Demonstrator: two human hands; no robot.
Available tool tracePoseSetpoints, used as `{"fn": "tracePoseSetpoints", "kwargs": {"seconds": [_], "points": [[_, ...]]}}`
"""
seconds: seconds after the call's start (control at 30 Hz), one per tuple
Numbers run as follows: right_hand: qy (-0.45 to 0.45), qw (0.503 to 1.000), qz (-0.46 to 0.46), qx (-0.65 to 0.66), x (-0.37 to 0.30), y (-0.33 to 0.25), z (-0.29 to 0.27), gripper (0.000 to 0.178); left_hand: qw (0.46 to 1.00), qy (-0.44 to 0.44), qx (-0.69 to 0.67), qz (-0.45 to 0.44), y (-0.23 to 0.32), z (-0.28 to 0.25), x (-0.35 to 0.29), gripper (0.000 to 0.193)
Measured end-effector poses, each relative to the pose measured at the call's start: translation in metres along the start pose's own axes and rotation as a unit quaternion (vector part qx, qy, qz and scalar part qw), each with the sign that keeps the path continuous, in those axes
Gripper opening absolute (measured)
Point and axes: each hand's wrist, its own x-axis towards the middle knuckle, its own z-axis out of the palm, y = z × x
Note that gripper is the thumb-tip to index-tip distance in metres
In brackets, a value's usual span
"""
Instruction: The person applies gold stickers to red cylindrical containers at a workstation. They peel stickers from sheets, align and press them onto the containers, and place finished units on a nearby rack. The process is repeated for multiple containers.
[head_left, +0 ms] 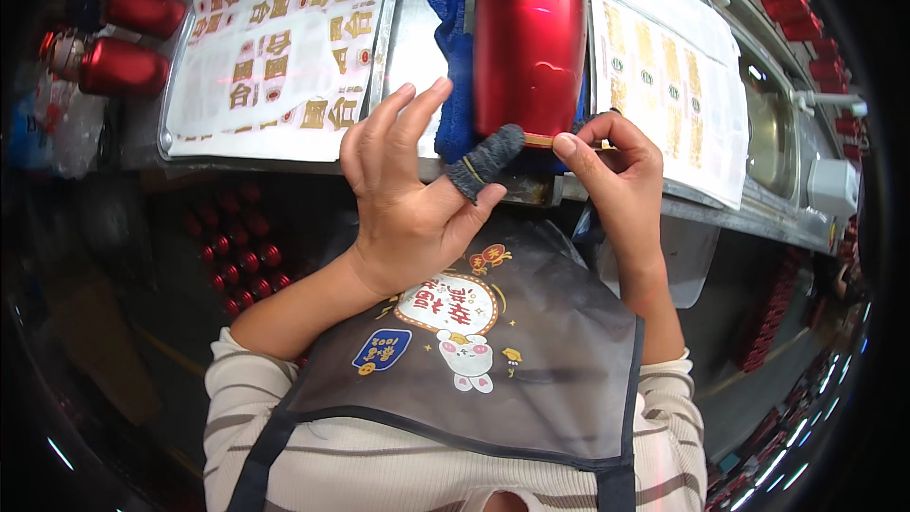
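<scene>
A glossy red metallic bottle (531, 38) lies on a blue cloth (456, 66), its near end toward me. Along that end's rim runs a thin gold strip (538, 141). My left hand (408, 171) has its fingers spread; the index finger wears a dark grey knitted finger cover (486, 163) and presses at the left end of the strip. My right hand (621, 166) pinches the strip's right end between thumb and forefinger. Part of the right forefinger is hidden, and a dark cover seems to show on it.
Left of the bottle lies a tray with a sheet of gold decals (275, 47); another decal sheet (664, 85) is at right. Two red bottles (123, 66) lie at far left. A metal basin (773, 133) stands right. Several red bottles (242, 251) sit below the bench.
</scene>
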Motion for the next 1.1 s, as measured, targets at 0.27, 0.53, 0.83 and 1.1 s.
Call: {"fn": "tracePoseSetpoints", "kwargs": {"seconds": [0.27,0.53,0.83,1.1], "points": [[-0.020,1.000,-0.004,0.023,0.004,0.008,-0.011,0.015,0.998,0.003,0.024,0.057,-0.003,0.000,0.004,0.019],[0.000,0.997,-0.025,0.076,0.007,0.026,-0.010,0.009,0.983,-0.049,0.081,0.159,0.003,-0.015,0.033,0.033],[-0.013,0.999,-0.023,0.022,0.009,0.023,-0.010,0.009,0.968,-0.034,0.096,0.230,0.013,-0.002,0.054,0.010],[-0.040,0.998,-0.020,0.034,0.008,0.017,-0.011,0.004,0.991,-0.018,-0.036,0.124,-0.011,0.017,0.054,0.066]]}}
